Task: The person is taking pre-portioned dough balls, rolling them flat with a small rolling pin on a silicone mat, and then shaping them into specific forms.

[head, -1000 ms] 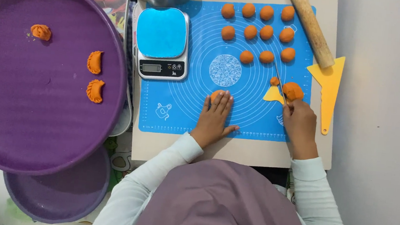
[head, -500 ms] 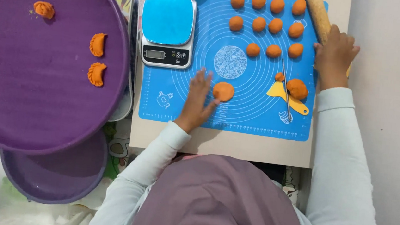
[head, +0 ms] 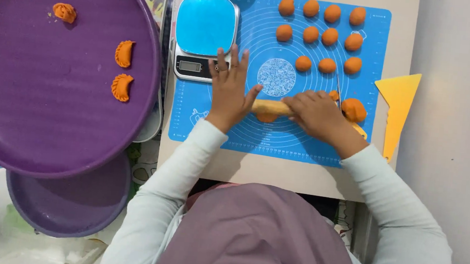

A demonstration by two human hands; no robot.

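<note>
Under both hands (head: 274, 101), half-hidden rolling pin (head: 271, 106)

A pale wooden rolling pin (head: 271, 107) lies level across the blue mat's centre, ends toward 9 and 3 o'clock, flattening an orange dough piece (head: 267, 117) beneath it.

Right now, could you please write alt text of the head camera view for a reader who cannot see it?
A person's left hand and right hand press a wooden rolling pin over orange dough on a blue baking mat. Eleven orange dough balls lie in rows above, beside a kitchen scale. A large purple tray at the left holds three shaped orange pastries.
</note>
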